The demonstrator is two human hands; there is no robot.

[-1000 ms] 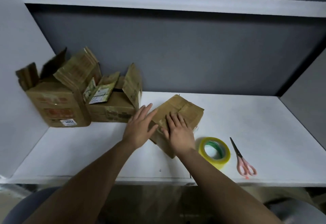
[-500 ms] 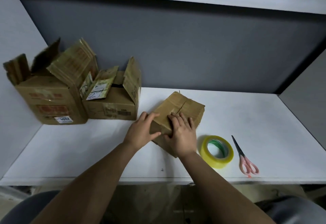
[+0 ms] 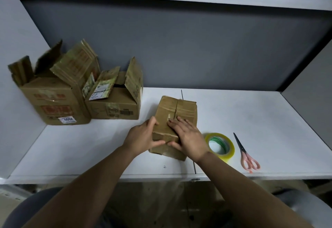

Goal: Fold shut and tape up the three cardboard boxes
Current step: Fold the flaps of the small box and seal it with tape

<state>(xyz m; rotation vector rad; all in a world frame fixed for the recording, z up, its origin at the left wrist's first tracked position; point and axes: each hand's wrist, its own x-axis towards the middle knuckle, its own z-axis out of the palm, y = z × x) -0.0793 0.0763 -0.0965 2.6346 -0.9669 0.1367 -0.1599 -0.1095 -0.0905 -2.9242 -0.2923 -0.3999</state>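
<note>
Cardboard flaps of the small box (image 3: 177,118) at the table's (image 3: 251,112) middle are best kept flush, pressed flat by the right hand (image 3: 188,136) while the left hand (image 3: 143,137) grips its side, until tape (image 3: 220,146) is fetched.

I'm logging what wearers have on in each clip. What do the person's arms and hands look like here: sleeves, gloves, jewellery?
Both forearms are bare as far as the frame shows, no sleeves in sight. The left hand and right hand wear no gloves; no watch, ring or bracelet shows.
</note>
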